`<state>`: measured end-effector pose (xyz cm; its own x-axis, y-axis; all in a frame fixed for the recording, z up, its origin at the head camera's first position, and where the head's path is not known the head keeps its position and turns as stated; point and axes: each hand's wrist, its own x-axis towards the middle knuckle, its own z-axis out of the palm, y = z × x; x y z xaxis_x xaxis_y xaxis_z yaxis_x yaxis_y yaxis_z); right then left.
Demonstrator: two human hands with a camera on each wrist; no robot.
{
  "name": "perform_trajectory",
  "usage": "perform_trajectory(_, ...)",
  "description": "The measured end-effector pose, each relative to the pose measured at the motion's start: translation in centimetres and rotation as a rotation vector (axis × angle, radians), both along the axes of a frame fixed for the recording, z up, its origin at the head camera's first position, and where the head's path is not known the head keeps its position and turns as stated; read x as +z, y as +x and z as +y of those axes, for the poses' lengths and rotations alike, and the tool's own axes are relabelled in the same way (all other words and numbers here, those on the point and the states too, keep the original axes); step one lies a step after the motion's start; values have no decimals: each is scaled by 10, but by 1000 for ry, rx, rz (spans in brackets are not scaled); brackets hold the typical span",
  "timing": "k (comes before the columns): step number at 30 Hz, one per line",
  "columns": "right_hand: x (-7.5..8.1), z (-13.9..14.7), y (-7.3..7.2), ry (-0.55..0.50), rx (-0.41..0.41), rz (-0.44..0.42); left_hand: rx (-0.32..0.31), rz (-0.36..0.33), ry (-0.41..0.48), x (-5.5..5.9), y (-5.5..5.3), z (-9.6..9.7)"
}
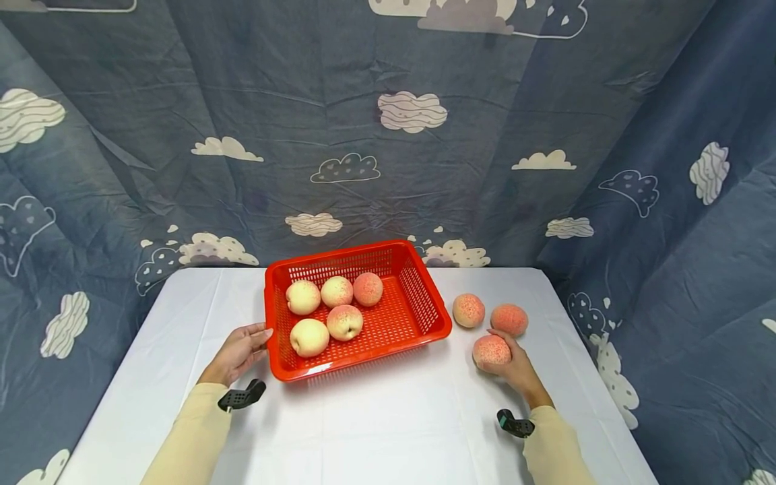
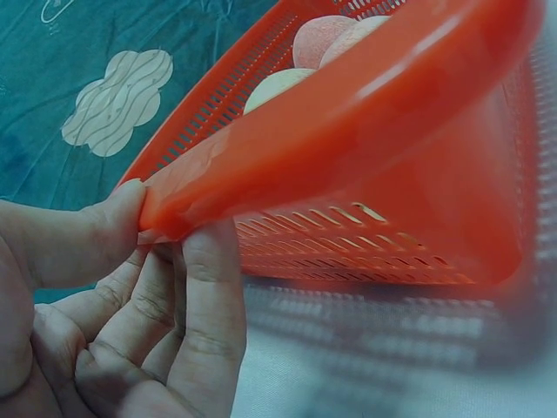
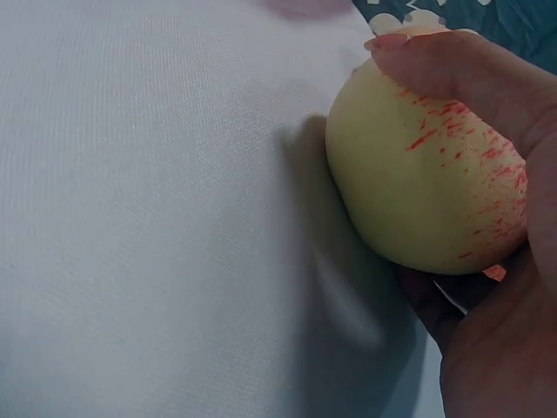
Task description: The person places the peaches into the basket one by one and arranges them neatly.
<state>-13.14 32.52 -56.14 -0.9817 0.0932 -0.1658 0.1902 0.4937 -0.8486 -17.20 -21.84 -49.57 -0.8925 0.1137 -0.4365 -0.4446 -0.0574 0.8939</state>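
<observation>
Around one peach [image 1: 490, 350], curved right hand [image 1: 516, 369]

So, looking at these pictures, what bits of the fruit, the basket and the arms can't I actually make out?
- Right wrist view: the side of the held fruit under the right hand, which covers it.
- Left wrist view: most of the basket fruit, behind the red basket's rim.
- Left wrist view: some fingertips of the left hand, behind that rim.
- Head view: the rest of the left sleeve and right sleeve, cut off by the bottom edge.
</observation>
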Motion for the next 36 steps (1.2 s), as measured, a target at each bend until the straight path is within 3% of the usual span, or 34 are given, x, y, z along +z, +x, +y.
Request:
perform_trajectory(7,3,-1,2,25,-37,54,-10,-2,-4,1,0,1)
perform_trajectory(15,14,-2,-4,40,-46,48,-8,-5,-11,1,0,0)
perform_trajectory(19,26,-7,-9,62,-46,40,-7,-5,-15,0,-1,0)
perform_trajectory(27,56,-23,-20,-11,-48,144,-4,-9,33,0,-1,-1)
perform_trajectory(36,86,-46,-32,-4,-53,146,-4,-3,24,-1,-2,1)
